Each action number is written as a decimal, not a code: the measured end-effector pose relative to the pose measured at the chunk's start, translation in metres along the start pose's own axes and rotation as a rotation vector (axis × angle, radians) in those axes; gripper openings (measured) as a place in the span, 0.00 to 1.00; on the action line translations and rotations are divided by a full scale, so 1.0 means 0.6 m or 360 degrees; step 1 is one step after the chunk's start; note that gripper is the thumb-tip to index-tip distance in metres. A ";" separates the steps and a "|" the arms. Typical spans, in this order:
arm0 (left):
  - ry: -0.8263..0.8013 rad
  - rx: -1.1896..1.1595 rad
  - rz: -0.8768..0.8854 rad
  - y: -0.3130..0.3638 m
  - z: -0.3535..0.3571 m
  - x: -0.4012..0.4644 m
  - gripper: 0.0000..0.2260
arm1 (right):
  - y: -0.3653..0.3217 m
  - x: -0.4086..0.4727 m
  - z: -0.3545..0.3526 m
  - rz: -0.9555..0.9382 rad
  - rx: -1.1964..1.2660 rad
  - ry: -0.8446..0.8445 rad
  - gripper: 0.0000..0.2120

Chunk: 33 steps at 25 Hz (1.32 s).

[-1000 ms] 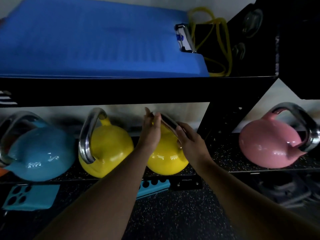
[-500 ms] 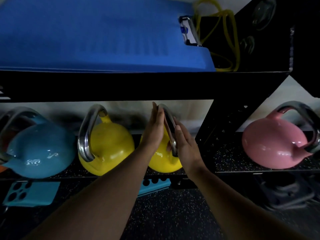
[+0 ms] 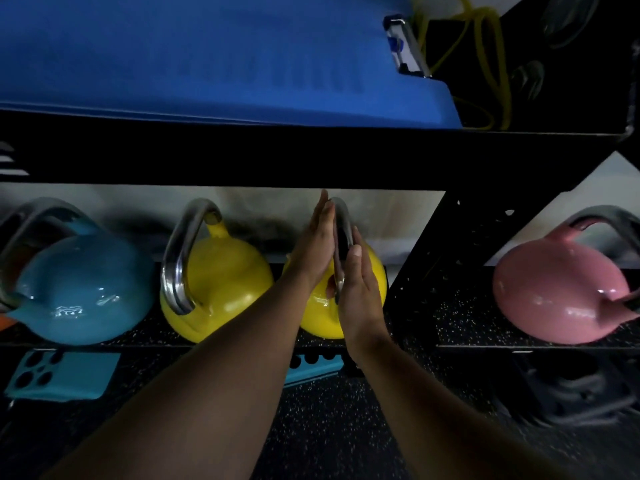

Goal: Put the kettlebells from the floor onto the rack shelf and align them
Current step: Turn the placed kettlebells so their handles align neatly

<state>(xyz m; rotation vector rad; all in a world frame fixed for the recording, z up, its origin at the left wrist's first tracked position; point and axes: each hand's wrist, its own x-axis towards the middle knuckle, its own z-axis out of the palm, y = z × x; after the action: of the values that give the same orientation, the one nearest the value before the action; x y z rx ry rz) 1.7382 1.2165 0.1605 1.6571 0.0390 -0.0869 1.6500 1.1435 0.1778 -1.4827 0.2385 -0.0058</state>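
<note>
A yellow kettlebell (image 3: 375,282) stands on the black rack shelf (image 3: 460,317), its steel handle (image 3: 341,220) upright and edge-on to me. My left hand (image 3: 317,251) lies flat against the handle's left side. My right hand (image 3: 358,292) lies flat against its right side, fingers straight. The handle is sandwiched between both palms. To the left on the same shelf stand a second yellow kettlebell (image 3: 228,271) and a blue kettlebell (image 3: 79,282). A pink kettlebell (image 3: 554,289) sits in the bay to the right.
A blue mat (image 3: 207,57) and a yellow band (image 3: 485,64) lie on the upper shelf, whose black beam hangs low over the handles. Teal blocks (image 3: 62,375) sit under the shelf at left. Dark weights (image 3: 571,393) rest on the speckled floor at right.
The kettlebell's handle has turned from slanted to edge-on. My hands went from curled around it to flat against its two sides.
</note>
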 end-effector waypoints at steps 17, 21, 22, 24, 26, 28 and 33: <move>-0.0074 0.0157 0.0029 0.006 -0.008 0.008 0.20 | 0.004 -0.007 0.003 -0.0038 0.0057 -0.0026 0.22; -0.0057 0.0220 0.0012 0.008 -0.010 0.007 0.21 | 0.007 -0.007 -0.001 -0.0042 -0.0012 -0.0017 0.22; -0.0058 0.0250 0.0015 0.011 -0.011 0.005 0.21 | 0.007 -0.008 -0.001 -0.0048 -0.0036 -0.0030 0.22; -0.0064 0.0278 0.0003 0.015 -0.011 0.001 0.21 | 0.007 -0.008 -0.002 -0.0044 -0.0060 -0.0056 0.21; -0.0054 0.0303 0.0005 0.012 -0.011 0.003 0.21 | 0.007 -0.009 -0.002 -0.0034 -0.0036 -0.0051 0.21; -0.0047 0.0328 0.0020 0.008 -0.012 0.007 0.21 | 0.007 -0.009 -0.002 -0.0018 -0.0032 -0.0031 0.22; -0.0064 0.0414 -0.0021 0.011 -0.010 0.004 0.23 | 0.010 -0.006 -0.006 -0.0062 -0.0145 -0.0054 0.23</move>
<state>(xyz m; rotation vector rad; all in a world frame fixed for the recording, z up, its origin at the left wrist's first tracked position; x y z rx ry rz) 1.7413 1.2217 0.1672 1.9149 0.0085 -0.1400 1.6452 1.1410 0.1719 -1.5768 0.1844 -0.0011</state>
